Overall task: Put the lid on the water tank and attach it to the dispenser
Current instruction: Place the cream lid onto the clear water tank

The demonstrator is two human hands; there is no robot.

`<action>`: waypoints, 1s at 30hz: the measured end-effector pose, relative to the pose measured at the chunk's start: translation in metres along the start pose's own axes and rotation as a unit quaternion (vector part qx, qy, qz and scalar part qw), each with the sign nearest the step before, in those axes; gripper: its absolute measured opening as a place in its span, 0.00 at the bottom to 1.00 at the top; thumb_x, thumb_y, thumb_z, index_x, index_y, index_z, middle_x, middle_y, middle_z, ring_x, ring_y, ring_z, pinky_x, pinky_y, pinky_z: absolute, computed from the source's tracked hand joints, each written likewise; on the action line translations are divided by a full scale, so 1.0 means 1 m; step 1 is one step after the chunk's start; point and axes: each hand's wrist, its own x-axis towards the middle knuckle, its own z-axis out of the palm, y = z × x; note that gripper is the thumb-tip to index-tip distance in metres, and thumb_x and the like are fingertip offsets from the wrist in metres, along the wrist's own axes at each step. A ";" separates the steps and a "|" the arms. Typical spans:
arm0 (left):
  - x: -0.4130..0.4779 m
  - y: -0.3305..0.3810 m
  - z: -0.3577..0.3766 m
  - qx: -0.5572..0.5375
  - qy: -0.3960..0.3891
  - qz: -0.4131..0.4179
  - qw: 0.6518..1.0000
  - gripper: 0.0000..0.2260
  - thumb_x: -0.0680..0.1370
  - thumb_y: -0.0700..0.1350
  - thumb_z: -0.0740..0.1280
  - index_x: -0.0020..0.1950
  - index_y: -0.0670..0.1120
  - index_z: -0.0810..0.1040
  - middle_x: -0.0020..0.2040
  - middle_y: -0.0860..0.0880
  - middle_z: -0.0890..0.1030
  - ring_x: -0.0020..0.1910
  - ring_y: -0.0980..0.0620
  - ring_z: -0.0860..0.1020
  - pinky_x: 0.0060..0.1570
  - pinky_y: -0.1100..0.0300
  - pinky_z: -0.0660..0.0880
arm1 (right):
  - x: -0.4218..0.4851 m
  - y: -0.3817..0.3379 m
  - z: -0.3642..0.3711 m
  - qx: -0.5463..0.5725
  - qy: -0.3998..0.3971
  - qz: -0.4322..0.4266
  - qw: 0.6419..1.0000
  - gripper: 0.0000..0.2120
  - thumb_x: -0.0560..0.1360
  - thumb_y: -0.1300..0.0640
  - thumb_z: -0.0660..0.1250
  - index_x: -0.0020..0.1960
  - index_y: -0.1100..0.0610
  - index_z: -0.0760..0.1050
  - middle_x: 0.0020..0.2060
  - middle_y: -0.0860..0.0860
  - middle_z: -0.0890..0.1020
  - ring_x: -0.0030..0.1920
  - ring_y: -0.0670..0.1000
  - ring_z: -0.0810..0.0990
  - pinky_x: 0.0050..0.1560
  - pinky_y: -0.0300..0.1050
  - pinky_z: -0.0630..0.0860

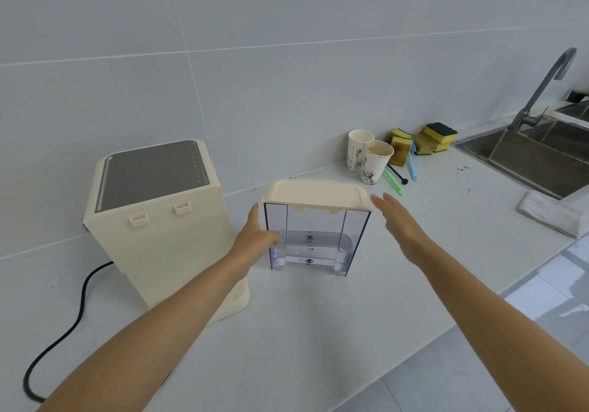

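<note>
Tank (314,236) — clear, stiff plastic, lid (315,195) already seated — stands upright on the counter (318,332) at the dispenser's (159,227) three o'clock. Left hand (255,239) grips its nine o'clock wall; right hand (400,223) hovers flat and empty beside the lid's three o'clock edge. Probably light but slick: hold both side walls.

The sink (526,156) runs off the right edge. The black cord (57,335) leaves at the bottom left. The left forearm covers the dispenser's (159,236) lower corner. Print on the paper cups (369,160) is too small to read.
</note>
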 end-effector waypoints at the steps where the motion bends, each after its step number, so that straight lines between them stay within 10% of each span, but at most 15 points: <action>1: -0.001 -0.001 0.001 -0.012 -0.004 -0.013 1.000 0.36 0.74 0.36 0.62 0.76 0.52 0.45 0.66 0.50 0.67 0.63 0.49 0.68 0.57 0.61 0.63 | 0.005 -0.004 -0.002 0.013 -0.001 0.004 1.000 0.32 0.75 0.42 0.56 0.74 0.52 0.51 0.76 0.52 0.55 0.74 0.55 0.56 0.74 0.57 0.55; 10: 0.001 0.007 0.012 -0.067 -0.037 -0.046 0.996 0.39 0.70 0.43 0.70 0.75 0.52 0.51 0.73 0.50 0.63 0.64 0.49 0.67 0.58 0.55 0.62 | 0.030 -0.026 0.016 0.056 -0.037 0.021 0.998 0.27 0.75 0.50 0.61 0.72 0.55 0.59 0.71 0.53 0.64 0.69 0.55 0.64 0.71 0.52 0.62; 16: 0.007 0.016 0.021 -0.066 -0.040 -0.056 0.995 0.46 0.71 0.45 0.70 0.76 0.49 0.38 0.76 0.48 0.57 0.73 0.47 0.59 0.68 0.51 0.60 | 0.033 -0.020 0.016 0.025 -0.043 0.007 0.999 0.20 0.73 0.58 0.64 0.64 0.61 0.68 0.41 0.46 0.73 0.51 0.50 0.70 0.58 0.47 0.69; 30: 0.033 0.034 0.026 -0.076 -0.026 -0.014 0.997 0.46 0.72 0.61 0.65 0.75 0.46 0.36 0.77 0.47 0.54 0.75 0.46 0.55 0.73 0.48 0.53 | 0.005 -0.023 0.008 -0.092 -0.073 0.037 0.992 0.18 0.65 0.54 0.74 0.44 0.59 0.67 0.42 0.53 0.74 0.46 0.52 0.73 0.60 0.52 0.74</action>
